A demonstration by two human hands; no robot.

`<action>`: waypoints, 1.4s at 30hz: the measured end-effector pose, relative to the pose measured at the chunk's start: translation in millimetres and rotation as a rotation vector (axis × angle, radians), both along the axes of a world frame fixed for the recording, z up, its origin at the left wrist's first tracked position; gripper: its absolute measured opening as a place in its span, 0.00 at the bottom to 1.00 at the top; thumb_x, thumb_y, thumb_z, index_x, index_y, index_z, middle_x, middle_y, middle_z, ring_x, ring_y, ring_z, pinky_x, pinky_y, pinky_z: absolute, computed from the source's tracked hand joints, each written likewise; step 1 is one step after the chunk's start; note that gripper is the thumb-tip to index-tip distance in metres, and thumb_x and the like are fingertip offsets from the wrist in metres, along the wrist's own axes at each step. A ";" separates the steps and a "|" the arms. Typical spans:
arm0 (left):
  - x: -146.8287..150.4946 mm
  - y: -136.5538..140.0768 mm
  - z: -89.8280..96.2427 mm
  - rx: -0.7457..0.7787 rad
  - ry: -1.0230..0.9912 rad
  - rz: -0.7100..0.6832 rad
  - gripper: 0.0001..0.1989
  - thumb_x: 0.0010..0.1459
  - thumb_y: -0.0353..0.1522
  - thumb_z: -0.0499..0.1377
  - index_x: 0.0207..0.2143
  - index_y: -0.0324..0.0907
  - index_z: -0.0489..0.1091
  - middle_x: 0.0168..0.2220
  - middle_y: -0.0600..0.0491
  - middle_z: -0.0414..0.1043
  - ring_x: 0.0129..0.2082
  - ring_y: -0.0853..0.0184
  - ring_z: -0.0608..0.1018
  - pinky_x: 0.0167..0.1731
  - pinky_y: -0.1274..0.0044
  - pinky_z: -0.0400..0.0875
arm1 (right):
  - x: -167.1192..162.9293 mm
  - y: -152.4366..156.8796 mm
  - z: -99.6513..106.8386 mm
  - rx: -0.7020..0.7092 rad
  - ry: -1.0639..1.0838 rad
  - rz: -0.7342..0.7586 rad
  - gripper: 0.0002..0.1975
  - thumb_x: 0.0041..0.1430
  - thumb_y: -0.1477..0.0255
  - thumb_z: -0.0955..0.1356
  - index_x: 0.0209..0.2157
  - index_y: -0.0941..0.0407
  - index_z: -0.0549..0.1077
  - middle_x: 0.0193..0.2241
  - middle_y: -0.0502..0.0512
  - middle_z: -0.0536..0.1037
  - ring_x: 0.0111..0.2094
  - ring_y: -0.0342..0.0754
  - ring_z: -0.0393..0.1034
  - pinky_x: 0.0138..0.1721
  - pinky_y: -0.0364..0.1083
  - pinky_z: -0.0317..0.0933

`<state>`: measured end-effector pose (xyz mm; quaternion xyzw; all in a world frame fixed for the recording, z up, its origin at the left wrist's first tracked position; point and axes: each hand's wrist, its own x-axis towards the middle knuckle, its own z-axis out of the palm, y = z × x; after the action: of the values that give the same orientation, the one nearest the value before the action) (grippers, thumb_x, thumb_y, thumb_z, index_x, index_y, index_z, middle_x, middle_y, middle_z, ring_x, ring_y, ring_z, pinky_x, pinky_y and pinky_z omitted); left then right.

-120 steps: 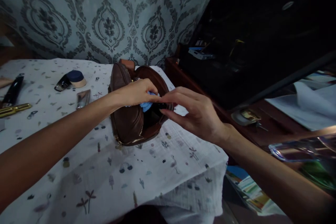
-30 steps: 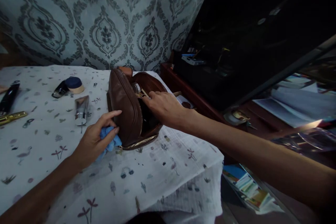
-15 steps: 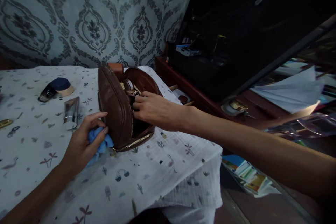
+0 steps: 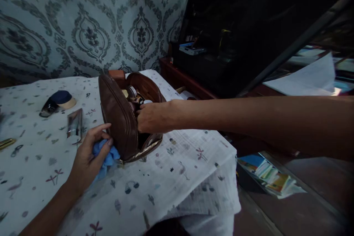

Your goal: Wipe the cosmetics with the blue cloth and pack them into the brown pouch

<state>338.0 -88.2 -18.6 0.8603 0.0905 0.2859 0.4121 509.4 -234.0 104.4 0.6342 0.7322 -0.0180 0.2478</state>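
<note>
A brown zippered toiletry bag (image 4: pixel 117 121) stands unzipped on the cloth-covered table, several small cosmetics showing inside. My right hand (image 4: pixel 155 117) reaches into its opening; the fingertips are hidden within, so what they touch cannot be seen. Beside the bag's left side, my left hand (image 4: pixel 92 151) is closed around a crumpled blue cloth (image 4: pixel 106 156), with its fingers at the bag's wall. Farther left lie a silver tube (image 4: pixel 74 123), a round compact with a dark blue top (image 4: pixel 63 98) and a dark glossy item (image 4: pixel 49 107).
A gold-coloured item (image 4: pixel 7 143) lies at the far left of the patterned white tablecloth (image 4: pixel 155 191). A large black screen (image 4: pixel 235 25) leans on a reddish-brown desk (image 4: pixel 177 75) at the right. Booklets (image 4: pixel 272 177) lie low at the right, below table height.
My right hand has gone deeper into the bag and its forearm is now more level. The left hand keeps the blue cloth beside the bag. The view has shifted slightly.
</note>
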 end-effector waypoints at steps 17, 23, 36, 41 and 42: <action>0.3 2.0 -3.2 -0.034 -0.028 -0.029 0.18 0.65 0.35 0.58 0.57 0.49 0.66 0.35 0.56 0.68 0.35 0.71 0.74 0.35 0.79 0.71 | 4.7 -11.4 6.2 -0.086 -0.046 0.137 0.18 0.69 0.83 0.59 0.52 0.56 0.74 0.50 0.56 0.78 0.51 0.53 0.71 0.45 0.50 0.62; 0.3 4.1 -5.0 -0.022 -0.042 -0.036 0.18 0.65 0.34 0.57 0.57 0.49 0.66 0.34 0.56 0.68 0.35 0.71 0.74 0.35 0.79 0.71 | 15.9 -26.1 15.9 0.140 0.112 0.113 0.14 0.66 0.84 0.62 0.47 0.59 0.75 0.44 0.58 0.79 0.47 0.52 0.71 0.44 0.50 0.59; -1.4 6.3 -7.4 -0.021 -0.032 -0.044 0.18 0.65 0.33 0.57 0.58 0.51 0.65 0.34 0.55 0.69 0.34 0.71 0.75 0.32 0.80 0.72 | 32.7 -56.7 9.4 0.359 0.050 0.087 0.16 0.71 0.71 0.63 0.30 0.59 0.76 0.34 0.57 0.77 0.38 0.49 0.65 0.48 0.51 0.53; -2.1 7.8 -7.9 0.013 -0.032 -0.070 0.19 0.67 0.32 0.55 0.59 0.50 0.64 0.34 0.56 0.69 0.33 0.71 0.74 0.33 0.79 0.71 | 32.5 -47.7 9.1 0.315 0.009 0.058 0.15 0.70 0.68 0.65 0.30 0.59 0.76 0.35 0.58 0.77 0.36 0.49 0.64 0.43 0.50 0.52; -2.1 7.8 -8.2 0.016 -0.034 -0.069 0.18 0.67 0.32 0.55 0.58 0.50 0.64 0.34 0.56 0.69 0.33 0.71 0.75 0.33 0.79 0.71 | 32.1 -46.2 9.2 0.312 0.004 0.049 0.15 0.70 0.69 0.65 0.30 0.59 0.76 0.35 0.58 0.77 0.36 0.49 0.64 0.43 0.50 0.52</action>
<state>335.9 -80.4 -26.8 0.8613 0.0515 0.2869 0.4163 541.4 -280.2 113.5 0.6469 0.7418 0.1007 0.1453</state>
